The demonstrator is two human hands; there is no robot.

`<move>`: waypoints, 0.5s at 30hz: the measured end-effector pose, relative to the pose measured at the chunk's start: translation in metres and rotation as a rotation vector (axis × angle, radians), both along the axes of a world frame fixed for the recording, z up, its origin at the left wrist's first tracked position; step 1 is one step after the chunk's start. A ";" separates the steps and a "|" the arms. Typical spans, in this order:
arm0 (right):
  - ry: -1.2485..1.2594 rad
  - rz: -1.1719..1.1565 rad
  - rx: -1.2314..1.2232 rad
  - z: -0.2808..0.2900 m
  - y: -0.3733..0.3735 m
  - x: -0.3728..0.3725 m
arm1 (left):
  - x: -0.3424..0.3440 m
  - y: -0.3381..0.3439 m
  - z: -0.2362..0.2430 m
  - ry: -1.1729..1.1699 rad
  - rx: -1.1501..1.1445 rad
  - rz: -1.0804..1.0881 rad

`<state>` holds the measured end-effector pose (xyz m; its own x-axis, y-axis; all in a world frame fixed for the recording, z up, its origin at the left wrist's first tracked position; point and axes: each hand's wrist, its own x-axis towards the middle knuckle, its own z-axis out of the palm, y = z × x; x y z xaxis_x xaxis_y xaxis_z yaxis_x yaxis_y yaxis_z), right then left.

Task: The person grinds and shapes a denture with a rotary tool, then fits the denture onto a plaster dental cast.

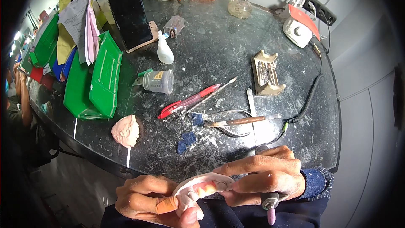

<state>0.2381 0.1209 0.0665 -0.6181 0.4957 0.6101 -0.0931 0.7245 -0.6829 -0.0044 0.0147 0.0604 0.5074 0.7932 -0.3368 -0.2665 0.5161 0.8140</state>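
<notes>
My left hand [145, 196] is closed round a white plaster dental model [190, 184] near the table's front edge. A pink and yellowish denture piece [206, 188] sits on the model. Orange tape wraps one finger of this hand. Tucked in my right hand [270, 175] is a rotary handpiece [270, 201], its pink grinding tip pointing down, away from the model. My right fingertips touch the model's right end. Across the table from my hands lie a wooden-handled knife [247, 120], metal pliers [231, 132] and dark blue scraps [185, 142].
Another pinkish plaster model [125, 131] rests at left, by green bins [103, 78]. A red pen [187, 101], clear cup [158, 81], white dropper bottle [164, 50] and phone [130, 16] stand or lie beyond. At right are a bur holder [266, 74] and a black cord [310, 101].
</notes>
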 end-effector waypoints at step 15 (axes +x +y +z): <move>-0.114 0.011 -0.002 0.003 0.003 0.005 | 0.001 0.017 0.014 0.154 0.066 -0.154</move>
